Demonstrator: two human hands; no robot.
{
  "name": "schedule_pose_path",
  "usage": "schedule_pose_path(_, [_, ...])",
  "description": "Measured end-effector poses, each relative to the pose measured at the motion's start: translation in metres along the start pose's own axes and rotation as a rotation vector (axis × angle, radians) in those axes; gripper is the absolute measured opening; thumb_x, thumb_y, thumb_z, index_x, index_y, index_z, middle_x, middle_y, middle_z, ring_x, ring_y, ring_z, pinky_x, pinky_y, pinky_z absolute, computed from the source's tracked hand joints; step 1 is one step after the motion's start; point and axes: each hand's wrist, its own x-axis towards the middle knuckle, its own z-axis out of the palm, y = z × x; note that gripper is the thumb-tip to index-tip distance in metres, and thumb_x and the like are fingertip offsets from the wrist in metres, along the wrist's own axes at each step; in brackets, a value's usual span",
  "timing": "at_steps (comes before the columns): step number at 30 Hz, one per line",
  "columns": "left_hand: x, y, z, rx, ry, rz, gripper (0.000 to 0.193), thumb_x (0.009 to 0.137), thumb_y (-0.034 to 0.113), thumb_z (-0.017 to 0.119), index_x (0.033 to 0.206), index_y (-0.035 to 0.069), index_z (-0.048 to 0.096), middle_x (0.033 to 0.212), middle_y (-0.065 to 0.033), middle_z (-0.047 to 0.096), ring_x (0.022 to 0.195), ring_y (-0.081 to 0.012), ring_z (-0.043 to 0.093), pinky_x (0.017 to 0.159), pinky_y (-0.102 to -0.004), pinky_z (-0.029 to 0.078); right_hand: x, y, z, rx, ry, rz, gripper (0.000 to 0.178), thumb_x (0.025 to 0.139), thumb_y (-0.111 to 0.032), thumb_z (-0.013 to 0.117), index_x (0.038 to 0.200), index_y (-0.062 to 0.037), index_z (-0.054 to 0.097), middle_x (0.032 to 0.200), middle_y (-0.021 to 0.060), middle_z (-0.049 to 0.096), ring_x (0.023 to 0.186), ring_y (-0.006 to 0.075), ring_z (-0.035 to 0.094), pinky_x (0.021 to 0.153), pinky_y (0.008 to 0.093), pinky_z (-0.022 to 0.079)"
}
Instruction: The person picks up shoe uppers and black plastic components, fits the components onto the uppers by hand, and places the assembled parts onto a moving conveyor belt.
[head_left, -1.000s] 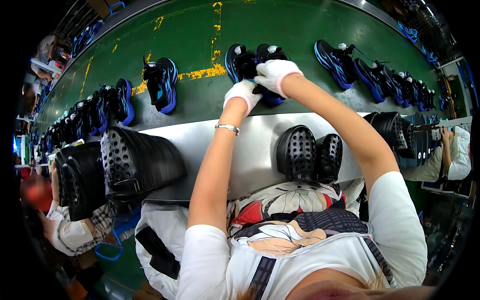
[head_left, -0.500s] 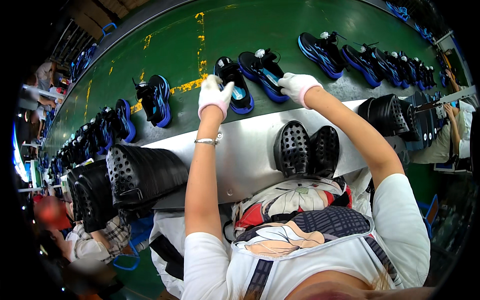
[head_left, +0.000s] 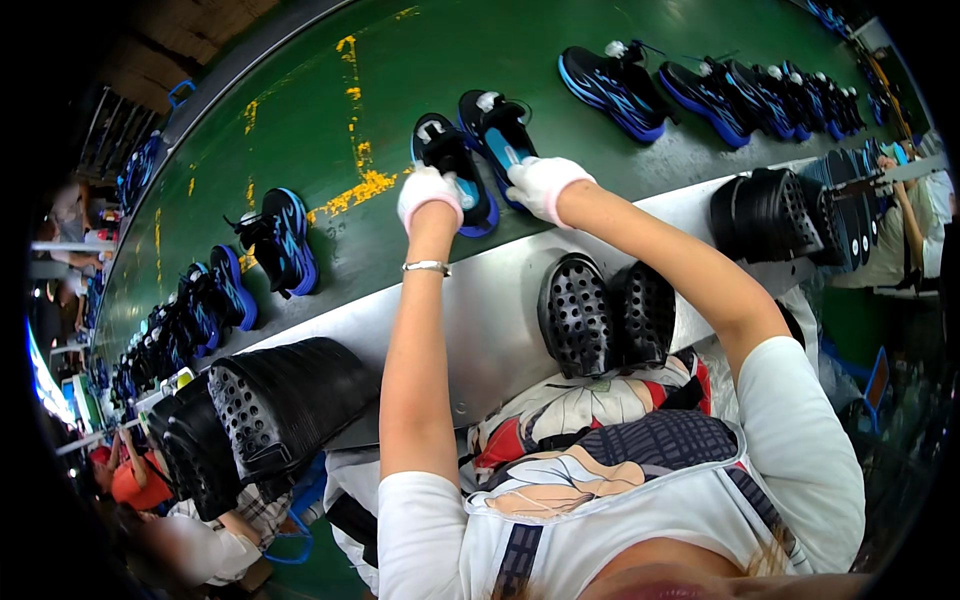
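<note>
A gloved left hand (head_left: 430,198) and right hand (head_left: 545,188) flank two black-and-blue shoes on a green desk (head_left: 420,70), one at each outer side. The left-side shoe (head_left: 445,150) lies beneath and ahead of the left fingers, which overlap its outer wall toward the heel; the right-side shoe (head_left: 492,122) extends ahead and to the left of the right fingers, their tips at its rear opening. Both shoes' long axes run from heels near the fingers to toes pointing away and slightly left, the right-side toe reaching farther out. Each hand is nearest the shoe on its own side. The fingers of both hands look curled, though whether either set is clamped on a shoe cannot be told. Nearer the wearer than the fingers, black perforated pieces (head_left: 575,315) stand by a steel ledge (head_left: 492,310).
</note>
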Motion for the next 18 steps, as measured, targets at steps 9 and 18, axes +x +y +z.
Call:
schedule_pose_path(9, [0.002,-0.017,0.005,-0.034,0.108,0.064,0.048,0.088,0.042,0.054,0.111,0.001,0.062,0.116,-0.0216,0.062,0.109,-0.0383,0.058,0.093,-0.0434,0.046,-0.108,0.028,-0.017,0.181,0.467,-0.087,0.028,0.089,-0.031,0.054,0.105,-0.009,0.061,0.101,0.0125,0.061,0.095,0.032,0.059,0.083,0.0399,0.048])
schedule_pose_path(18, [-0.056,-0.043,0.021,-0.574,0.281,0.164,0.054,0.089,0.041,0.054,0.128,0.004,0.055,0.113,-0.0159,0.062,0.098,-0.0289,0.06,0.091,-0.0354,0.044,-0.259,0.057,0.028,0.198,0.579,-0.107,0.014,0.085,-0.015,0.058,0.093,-0.0055,0.064,0.087,0.007,0.062,0.08,0.0256,0.061,0.07,0.0344,0.05])
